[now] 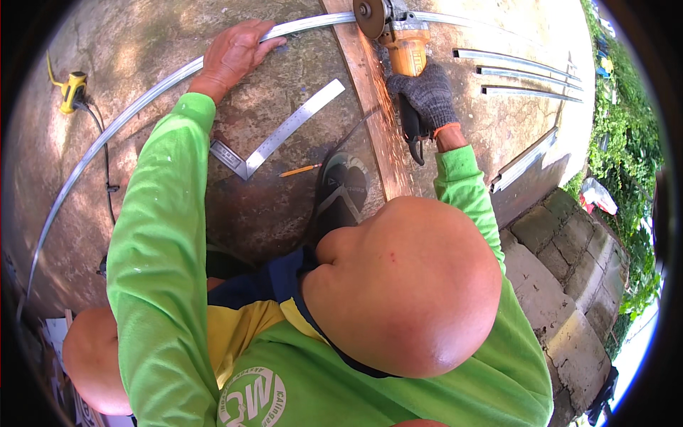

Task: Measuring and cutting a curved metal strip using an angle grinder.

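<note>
A long, thin metal channel (pixel 313 23) runs across the far side of the floor, its shape bent by the lens. My bare left hand (pixel 233 58) grips it left of the plank, fingers over the metal and thumb along the near side. In a grey knitted glove, my right hand (pixel 427 96) holds an orange-yellow angle grinder (pixel 408 48) by its body. The grinder's disc (pixel 368 17) is at the channel, above a wooden plank (pixel 352 53). Orange sparks (pixel 384 107) stream back along the plank toward me. The exact contact of disc and metal is hard to see.
A metal square (pixel 292 122) and a pencil (pixel 300 171) lie near my shoe (pixel 343 186). Cut channel pieces (pixel 526 73) rest at the right, another (pixel 525 160) nearer. A yellow-and-black corded device (pixel 73 92) sits far left. Concrete blocks (pixel 562 235) border the right side.
</note>
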Tool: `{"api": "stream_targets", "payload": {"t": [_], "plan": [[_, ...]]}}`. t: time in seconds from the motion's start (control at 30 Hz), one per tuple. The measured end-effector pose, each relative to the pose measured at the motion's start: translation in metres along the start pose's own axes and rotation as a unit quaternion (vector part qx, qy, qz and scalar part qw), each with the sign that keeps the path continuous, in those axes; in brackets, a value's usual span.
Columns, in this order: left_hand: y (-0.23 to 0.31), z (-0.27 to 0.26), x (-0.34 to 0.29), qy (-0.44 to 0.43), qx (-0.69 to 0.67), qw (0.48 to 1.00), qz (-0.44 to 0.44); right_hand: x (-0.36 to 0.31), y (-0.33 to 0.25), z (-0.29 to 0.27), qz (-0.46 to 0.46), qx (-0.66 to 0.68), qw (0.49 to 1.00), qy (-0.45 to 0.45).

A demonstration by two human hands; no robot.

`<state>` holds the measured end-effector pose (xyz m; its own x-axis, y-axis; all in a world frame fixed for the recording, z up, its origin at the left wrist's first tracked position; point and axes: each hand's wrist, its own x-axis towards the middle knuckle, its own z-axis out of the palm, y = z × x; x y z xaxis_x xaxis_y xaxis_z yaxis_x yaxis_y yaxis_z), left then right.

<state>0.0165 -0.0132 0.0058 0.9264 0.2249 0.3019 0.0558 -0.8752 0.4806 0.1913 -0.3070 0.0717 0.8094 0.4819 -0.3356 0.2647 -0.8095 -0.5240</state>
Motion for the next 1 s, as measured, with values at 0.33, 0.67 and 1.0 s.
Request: {"api": "stream_targets", "payload": {"t": [0.33, 0.67, 1.0], "plan": [[0.001, -0.001, -0.001, 0.008, -0.007, 1.000, 0.006, -0.001, 0.005, 0.003, 0.014, 0.005, 1.000, -0.005], [0.001, 0.000, -0.002, 0.025, 0.005, 1.000, 0.015, -0.003, -0.005, -0.001, 0.002, -0.057, 0.998, 0.000], [0.000, 0.003, -0.001, 0.027, -0.002, 0.999, 0.018, -0.002, 0.002, 0.000, -0.009, 0.021, 1.000, -0.004]]}}
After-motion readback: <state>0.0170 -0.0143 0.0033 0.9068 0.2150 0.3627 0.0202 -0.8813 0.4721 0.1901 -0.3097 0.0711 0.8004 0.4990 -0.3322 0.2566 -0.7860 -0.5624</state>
